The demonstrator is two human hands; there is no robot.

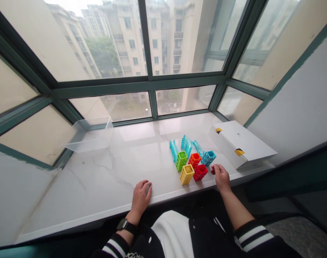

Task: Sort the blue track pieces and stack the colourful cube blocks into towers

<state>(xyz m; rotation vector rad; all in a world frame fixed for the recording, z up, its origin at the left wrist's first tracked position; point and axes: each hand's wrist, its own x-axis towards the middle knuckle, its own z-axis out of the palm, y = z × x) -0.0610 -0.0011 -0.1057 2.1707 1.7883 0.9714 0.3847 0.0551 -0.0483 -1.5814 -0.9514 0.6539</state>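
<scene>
On the white sill stand several open-topped plastic lattice blocks: a green block (181,161), a yellow block (187,175), an orange-red block (194,159), a red block (200,172) and a blue block (208,158). Behind them lie turquoise curved track-like pieces (186,144). My right hand (221,177) is closed just right of the red and blue blocks, apart from them; a small dark red patch shows at its fingertips, too small to identify. Near the front edge, my left hand (142,195) rests loosely on the sill, thumb and fingers apart, holding nothing visible.
A clear plastic bin (92,135) sits at the left back of the marble-patterned sill (109,172). To the right is a white box (242,141) with yellow-and-black tabs. Green-framed windows (151,86) close off the back, and the sill's front edge runs by my body.
</scene>
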